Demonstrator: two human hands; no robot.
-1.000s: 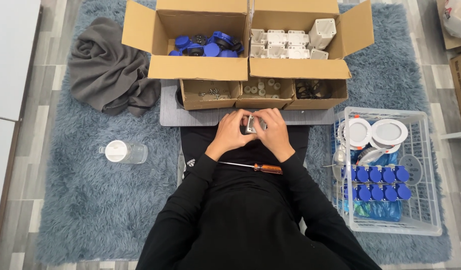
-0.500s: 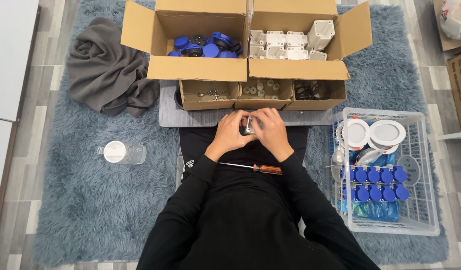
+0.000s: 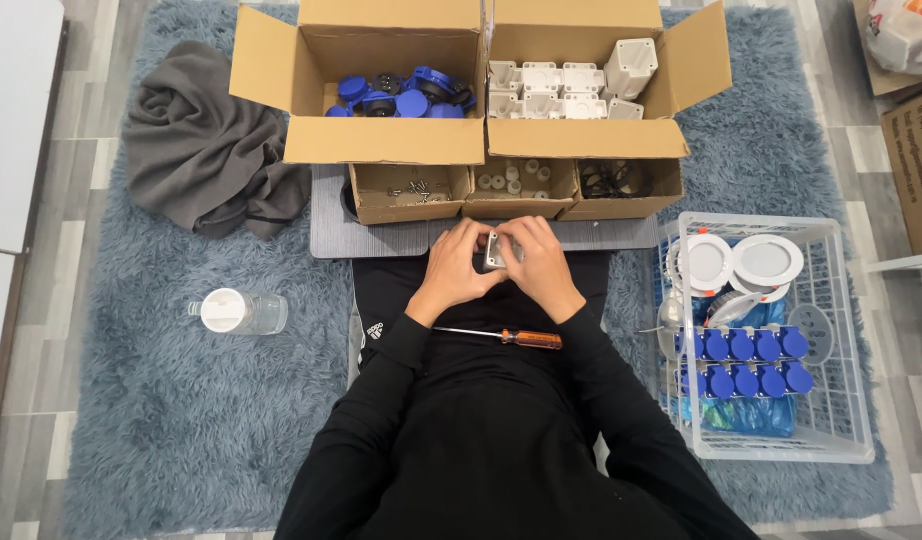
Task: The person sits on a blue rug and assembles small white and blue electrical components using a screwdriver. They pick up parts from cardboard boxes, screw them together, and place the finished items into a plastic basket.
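Little has moved since the earlier frames: both hands remain closed around the small grey square housing [image 3: 495, 250], shifted only slightly. The left hand [image 3: 451, 268] and right hand [image 3: 541, 265] pinch it from opposite sides, fingers curled, holding it up over the lap just before the grey board [image 3: 381, 238], apparently to steady it for close work. An orange-handled screwdriver [image 3: 501, 336] lies across the lap, just below the hands. Three small cardboard trays [image 3: 511, 190] of screws and fittings sit directly ahead; behind them are boxes of blue caps [image 3: 401, 95] and white housings [image 3: 556, 85]. The white basket [image 3: 841, 330] at right holds blue-capped units.
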